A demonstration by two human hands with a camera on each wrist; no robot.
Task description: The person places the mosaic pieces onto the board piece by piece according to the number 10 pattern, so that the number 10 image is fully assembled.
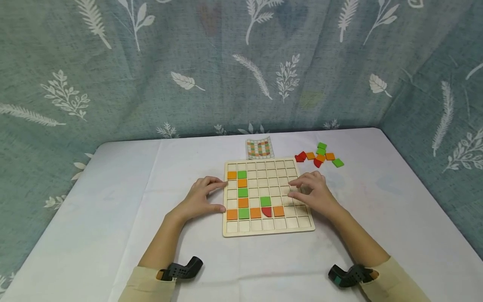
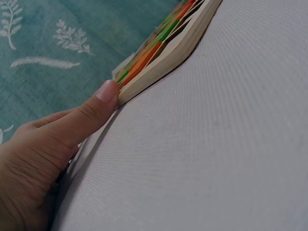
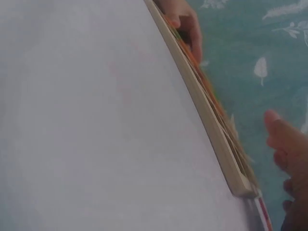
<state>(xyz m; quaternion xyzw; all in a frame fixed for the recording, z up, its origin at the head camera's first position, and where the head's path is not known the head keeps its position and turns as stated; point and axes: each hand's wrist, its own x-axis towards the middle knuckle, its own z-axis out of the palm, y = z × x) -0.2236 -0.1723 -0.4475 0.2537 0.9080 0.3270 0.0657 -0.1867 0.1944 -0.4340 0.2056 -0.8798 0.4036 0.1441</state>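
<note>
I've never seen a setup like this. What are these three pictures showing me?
No robot here: just a person's bare left hand and right hand. A head-worn camera takes the wide picture; black wrist cameras take the close-ups. On the white cloth-covered table lies a pale wooden grid board with orange and green square tiles and one red quarter-circle tile. Beyond it are a small multicoloured pattern card and loose red, orange and green pieces. The left hand touches the board's left edge; the right hand hovers at its right side. Neither grip holds a tile.

Tiles [image 1: 243, 193] on board [image 1: 262, 182], card [image 1: 259, 149] — just behind
</note>
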